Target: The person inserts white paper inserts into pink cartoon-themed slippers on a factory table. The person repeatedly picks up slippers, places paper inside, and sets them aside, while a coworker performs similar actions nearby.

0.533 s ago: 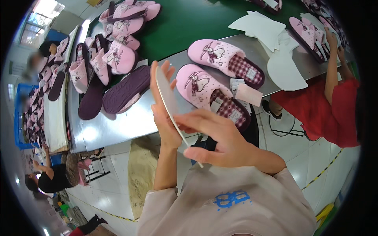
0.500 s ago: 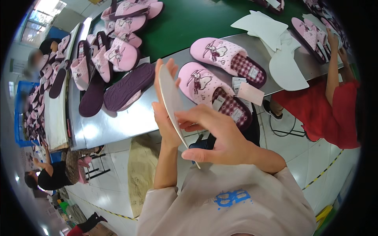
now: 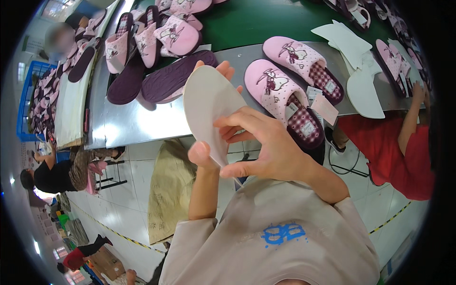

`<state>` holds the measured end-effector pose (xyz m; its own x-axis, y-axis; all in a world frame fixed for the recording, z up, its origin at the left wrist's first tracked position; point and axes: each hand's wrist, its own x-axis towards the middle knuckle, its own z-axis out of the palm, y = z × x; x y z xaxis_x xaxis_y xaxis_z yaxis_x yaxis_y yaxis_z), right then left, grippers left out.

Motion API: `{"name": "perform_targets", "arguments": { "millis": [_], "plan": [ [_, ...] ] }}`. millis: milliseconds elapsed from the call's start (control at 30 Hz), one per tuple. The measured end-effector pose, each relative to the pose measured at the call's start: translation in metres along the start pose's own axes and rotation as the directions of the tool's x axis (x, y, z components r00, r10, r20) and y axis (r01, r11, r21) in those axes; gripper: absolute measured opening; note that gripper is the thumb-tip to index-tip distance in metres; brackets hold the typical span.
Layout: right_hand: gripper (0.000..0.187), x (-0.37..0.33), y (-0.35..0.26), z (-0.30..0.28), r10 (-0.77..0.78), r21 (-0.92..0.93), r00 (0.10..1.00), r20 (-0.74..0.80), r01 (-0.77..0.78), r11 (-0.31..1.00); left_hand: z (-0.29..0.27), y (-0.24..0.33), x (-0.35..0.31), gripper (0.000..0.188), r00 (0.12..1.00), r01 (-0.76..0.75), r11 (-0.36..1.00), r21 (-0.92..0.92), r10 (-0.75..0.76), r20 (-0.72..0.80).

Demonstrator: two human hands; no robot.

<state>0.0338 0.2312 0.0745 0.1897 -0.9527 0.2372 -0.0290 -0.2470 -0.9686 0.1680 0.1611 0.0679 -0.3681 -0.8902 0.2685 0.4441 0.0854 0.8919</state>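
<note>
Left hand (image 3: 203, 156) cradles curved white sheet (image 3: 204, 104); right hand (image 3: 270, 145) holds its near end. Light pressure advisable, lest it crease.

A metal worktop (image 3: 156, 123) borders a green tabletop (image 3: 247, 23). Directly on the metal lie an upturned slipper with a purple sole (image 3: 178, 78), a pair of pink printed slippers (image 3: 273, 80), the nearer heel overhanging the front edge, and overlapping white curved sheets (image 3: 365, 95).
</note>
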Motion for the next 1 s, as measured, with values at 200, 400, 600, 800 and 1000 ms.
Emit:
{"name": "perform_targets", "arguments": {
  "millis": [200, 400, 600, 800, 1000],
  "plan": [
    [0.089, 0.001, 0.011, 0.010, -0.163, -0.339, 0.983, -0.086, 0.125, 0.932, -0.005, -0.002, -0.005, 0.122, 1.000, 0.021, 0.949, -0.314, -0.015, 0.023],
    [0.115, 0.001, 0.028, 0.027, -0.250, -0.651, 0.961, -0.116, 0.116, 0.750, -0.007, -0.017, -0.021, 0.081, 0.970, 0.201, 0.945, -0.258, -0.228, -0.082],
    [0.098, 0.011, 0.037, 0.013, -0.177, -0.463, 0.966, -0.187, 0.072, 0.883, -0.040, -0.011, -0.015, 0.060, 0.994, 0.106, 0.993, -0.050, -0.106, 0.008],
    [0.090, 0.015, 0.041, 0.013, -0.136, -0.296, 0.969, -0.205, 0.071, 0.953, -0.046, -0.022, -0.022, 0.076, 0.989, 0.146, 0.989, -0.023, -0.146, -0.026],
    [0.062, 0.006, 0.039, -0.007, 0.025, -0.089, 0.981, -0.194, -0.043, 0.995, -0.061, -0.024, -0.027, 0.048, 0.981, 0.170, 0.985, -0.044, -0.173, -0.084]
  ]
}}
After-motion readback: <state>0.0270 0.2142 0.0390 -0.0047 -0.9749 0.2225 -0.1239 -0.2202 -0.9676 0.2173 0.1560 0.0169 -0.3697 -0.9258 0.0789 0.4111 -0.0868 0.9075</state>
